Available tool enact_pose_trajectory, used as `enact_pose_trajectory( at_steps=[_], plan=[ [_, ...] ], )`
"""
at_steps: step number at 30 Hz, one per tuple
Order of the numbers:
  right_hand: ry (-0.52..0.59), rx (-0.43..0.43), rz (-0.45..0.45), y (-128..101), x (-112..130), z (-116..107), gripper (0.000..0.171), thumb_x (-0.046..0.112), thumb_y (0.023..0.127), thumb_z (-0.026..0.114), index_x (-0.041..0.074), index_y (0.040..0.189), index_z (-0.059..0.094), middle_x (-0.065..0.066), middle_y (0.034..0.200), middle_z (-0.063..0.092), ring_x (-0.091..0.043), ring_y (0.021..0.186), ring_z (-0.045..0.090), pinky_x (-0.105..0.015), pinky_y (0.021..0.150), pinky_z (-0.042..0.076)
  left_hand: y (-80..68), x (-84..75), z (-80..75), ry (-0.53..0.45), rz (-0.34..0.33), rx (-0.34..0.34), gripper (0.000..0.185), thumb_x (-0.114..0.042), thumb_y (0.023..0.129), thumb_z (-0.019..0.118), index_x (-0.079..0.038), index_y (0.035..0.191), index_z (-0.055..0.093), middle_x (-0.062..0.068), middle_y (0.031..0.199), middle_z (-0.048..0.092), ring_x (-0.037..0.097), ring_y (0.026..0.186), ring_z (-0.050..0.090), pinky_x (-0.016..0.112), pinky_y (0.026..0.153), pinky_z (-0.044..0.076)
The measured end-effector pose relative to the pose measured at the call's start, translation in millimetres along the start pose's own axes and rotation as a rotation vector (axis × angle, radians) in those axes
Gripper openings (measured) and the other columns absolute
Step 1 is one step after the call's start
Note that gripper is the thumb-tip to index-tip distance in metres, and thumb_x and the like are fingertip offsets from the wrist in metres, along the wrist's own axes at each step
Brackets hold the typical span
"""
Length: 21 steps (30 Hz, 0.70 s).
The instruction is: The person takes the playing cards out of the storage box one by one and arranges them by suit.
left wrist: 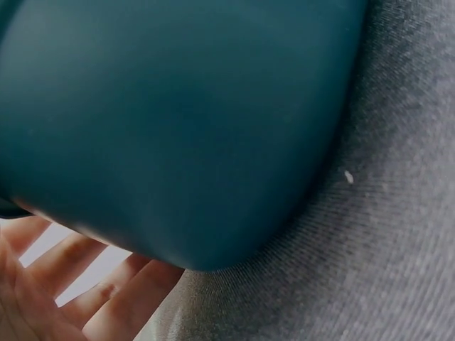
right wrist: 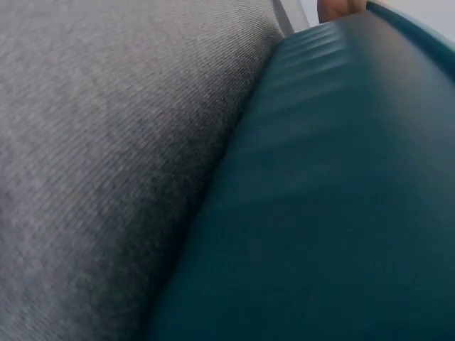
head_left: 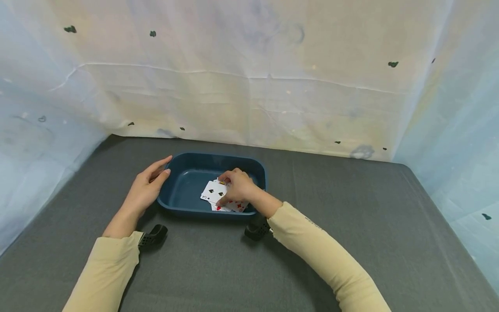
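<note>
Head view showed us the right hand [head_left: 238, 186] with its fingers bent downward, thumb and forefinger apart, the tips down at the playing cards [head_left: 238, 207]; whether they pinched any of them, we could not tell. Between that thumb and forefinger we read a three of spades [head_left: 213, 190], face up, and nearer to the person red pips showed on other cards that overlapped one another. We found this loose pile lying inside a rounded rectangular blue tray [head_left: 185, 188], right of its middle and towards its near wall. At the tray's left end we saw the left hand [head_left: 144, 193], thumb and forefinger held apart at the rim; in the left wrist view its fingers were stretched out, gaps between them, against the outside of the tray. The right wrist view gave us mostly an outer wall of the tray, standing on ribbed grey cloth [right wrist: 106, 142]. Farther out, we noted a black wrist device [head_left: 154, 235] at each cuff of the pale yellow sleeves [head_left: 105, 268]. Beyond the grey-covered table we saw a pale mottled drape [head_left: 218, 99] dotted with small dark green patches [head_left: 393, 64].
</note>
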State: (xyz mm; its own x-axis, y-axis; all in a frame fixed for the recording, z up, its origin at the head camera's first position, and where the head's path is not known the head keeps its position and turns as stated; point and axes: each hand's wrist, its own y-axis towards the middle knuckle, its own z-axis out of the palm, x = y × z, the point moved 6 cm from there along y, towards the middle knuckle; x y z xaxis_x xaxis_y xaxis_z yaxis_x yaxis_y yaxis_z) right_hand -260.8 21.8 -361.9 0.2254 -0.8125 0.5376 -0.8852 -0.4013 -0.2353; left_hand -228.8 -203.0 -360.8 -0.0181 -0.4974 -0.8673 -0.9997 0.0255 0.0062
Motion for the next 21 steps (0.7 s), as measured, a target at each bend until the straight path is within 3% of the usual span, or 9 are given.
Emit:
enact_pose_trajectory(
  at_steps=[4, 9, 13, 16, 21],
  plan=[
    [-0.016, -0.007, 0.005, 0, 1, 1, 0.066, 0.029, 0.070, 0.086, 0.016, 0.128, 0.059, -0.004, 0.114, 0.058, -0.018, 0.099, 0.051, -0.029, 0.081, 0.042, -1.2, 2.2, -1.2, -0.002, -0.010, -0.006, 0.054, -0.043, 0.102, 0.038, -0.025, 0.152, 0.028, 0.024, 0.152, 0.031, 0.044, 0.137, 0.032, 0.064, 0.104, 0.032],
    [0.054, 0.001, 0.064, 0, 1, 2, 0.057, 0.024, 0.074, 0.084, 0.016, 0.125, 0.060, -0.001, 0.093, 0.059, -0.015, 0.078, 0.050, -0.024, 0.063, 0.037, -2.0, 5.4, -3.0, -0.002, -0.019, -0.015, 0.054, -0.044, 0.102, 0.037, -0.026, 0.153, 0.027, 0.025, 0.150, 0.033, 0.045, 0.135, 0.034, 0.064, 0.102, 0.033],
    [0.040, -0.008, 0.053, 0, 3, 3, 0.050, 0.024, 0.076, 0.082, 0.016, 0.120, 0.062, -0.002, 0.100, 0.058, -0.015, 0.087, 0.052, -0.026, 0.073, 0.041, -2.7, 5.9, -4.1, -0.001, -0.020, -0.022, 0.054, -0.044, 0.102, 0.037, -0.027, 0.153, 0.027, 0.026, 0.150, 0.033, 0.046, 0.134, 0.034, 0.065, 0.102, 0.033],
    [-0.022, -0.003, -0.016, -1, 8, 5, 0.058, 0.028, 0.074, 0.084, 0.016, 0.125, 0.060, -0.005, 0.114, 0.056, -0.017, 0.097, 0.051, -0.029, 0.082, 0.042, -2.8, 6.2, -4.7, 0.003, -0.021, -0.026, 0.055, -0.046, 0.102, 0.037, -0.027, 0.152, 0.027, 0.026, 0.150, 0.034, 0.046, 0.134, 0.034, 0.065, 0.102, 0.033],
    [-0.029, 0.025, -0.070, -5, 13, 7, 0.069, 0.027, 0.070, 0.087, 0.015, 0.131, 0.055, -0.006, 0.110, 0.058, -0.016, 0.090, 0.051, -0.025, 0.073, 0.042, -2.8, 6.2, -5.0, 0.002, -0.021, -0.022, 0.056, -0.046, 0.102, 0.037, -0.026, 0.153, 0.027, 0.026, 0.149, 0.034, 0.046, 0.134, 0.034, 0.065, 0.101, 0.033]
  ],
)
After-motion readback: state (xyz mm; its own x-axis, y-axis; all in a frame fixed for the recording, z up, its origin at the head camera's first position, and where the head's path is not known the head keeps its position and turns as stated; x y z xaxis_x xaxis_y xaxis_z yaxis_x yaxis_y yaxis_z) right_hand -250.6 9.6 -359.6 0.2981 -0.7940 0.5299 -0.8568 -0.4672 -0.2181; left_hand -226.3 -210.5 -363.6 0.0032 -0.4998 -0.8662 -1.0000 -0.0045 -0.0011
